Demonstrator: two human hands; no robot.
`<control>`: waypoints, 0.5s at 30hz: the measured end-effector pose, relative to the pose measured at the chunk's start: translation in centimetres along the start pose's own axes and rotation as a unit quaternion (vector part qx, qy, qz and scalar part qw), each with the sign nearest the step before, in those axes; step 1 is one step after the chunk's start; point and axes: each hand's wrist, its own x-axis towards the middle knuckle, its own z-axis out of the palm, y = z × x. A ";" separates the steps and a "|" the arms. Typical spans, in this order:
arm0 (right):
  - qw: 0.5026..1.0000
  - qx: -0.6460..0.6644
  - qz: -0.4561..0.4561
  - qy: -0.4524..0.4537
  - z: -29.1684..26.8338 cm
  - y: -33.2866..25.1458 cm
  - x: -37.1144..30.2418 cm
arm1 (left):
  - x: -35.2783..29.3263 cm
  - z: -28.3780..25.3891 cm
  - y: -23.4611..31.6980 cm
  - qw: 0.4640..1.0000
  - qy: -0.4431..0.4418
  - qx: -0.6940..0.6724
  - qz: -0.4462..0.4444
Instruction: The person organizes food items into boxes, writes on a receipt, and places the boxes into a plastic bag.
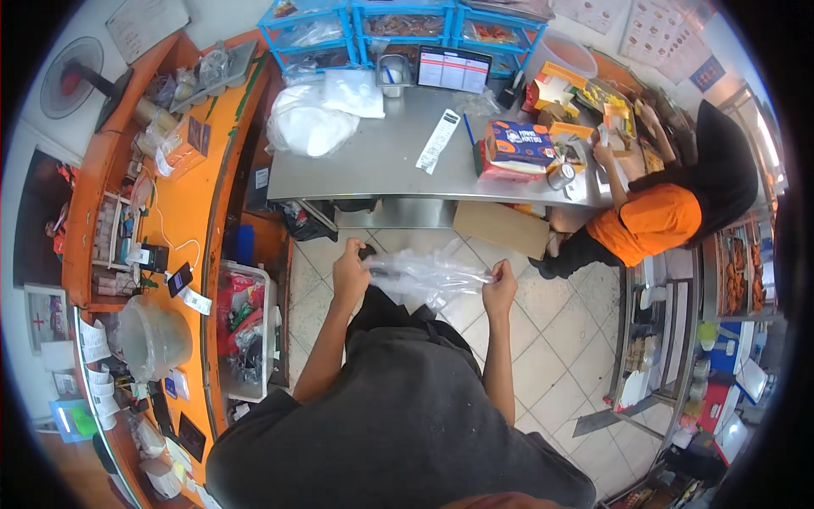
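Observation:
A clear plastic bag [428, 276] is stretched between my two hands, in front of my body and above the tiled floor. My left hand [349, 270] grips its left end with closed fingers; a small black thing shows beside those fingertips, too small to name. At the bag's other end my right hand [500, 284] pinches the plastic between thumb and fingers. The bag looks crumpled, and I cannot make out anything inside it.
Ahead stands a steel table [386, 170] with white plastic bags [314, 119], a paper receipt [439, 142], a printed box [517, 146] and a tablet [454, 69]. A co-worker in an orange shirt [649, 222] works at its right end. An orange counter [182, 225] runs along my left.

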 end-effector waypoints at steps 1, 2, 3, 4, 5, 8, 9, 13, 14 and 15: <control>0.999 0.005 0.010 -0.037 0.8 -0.9 -0.5 | -0.6 -0.4 -0.2 0.981 0.065 0.160 0.089; 0.997 0.007 0.020 -0.080 1.4 -1.5 -1.3 | -1.9 -0.6 -0.7 0.926 0.122 0.317 0.166; 0.994 0.006 0.015 -0.105 2.0 -1.8 -2.1 | -2.2 0.9 -2.9 0.960 0.037 0.187 0.207; 0.990 0.001 0.004 -0.138 3.0 -2.3 -2.5 | -2.6 2.0 -2.6 0.959 -0.043 0.148 0.237; 0.984 -0.004 -0.008 -0.179 4.2 -2.7 -3.1 | -2.9 3.6 -1.9 0.949 -0.135 0.102 0.265; 0.966 -0.069 -0.093 -0.230 6.1 -2.0 -4.2 | -3.1 8.9 -3.5 0.944 -0.254 0.081 0.196; 0.961 -0.062 -0.149 -0.226 6.1 1.2 -3.5 | -2.7 7.8 -4.2 0.944 -0.241 0.113 0.193; 0.955 -0.107 -0.175 -0.215 1.5 2.2 0.8 | -1.0 -0.5 -6.4 0.984 -0.077 0.141 0.073; 0.948 -0.119 -0.153 -0.251 1.8 0.2 0.9 | -2.0 -0.4 -7.2 0.990 -0.027 0.132 0.048; 0.942 -0.128 -0.129 -0.281 2.2 -1.2 0.9 | -2.4 -0.5 -7.7 0.991 0.022 0.128 0.029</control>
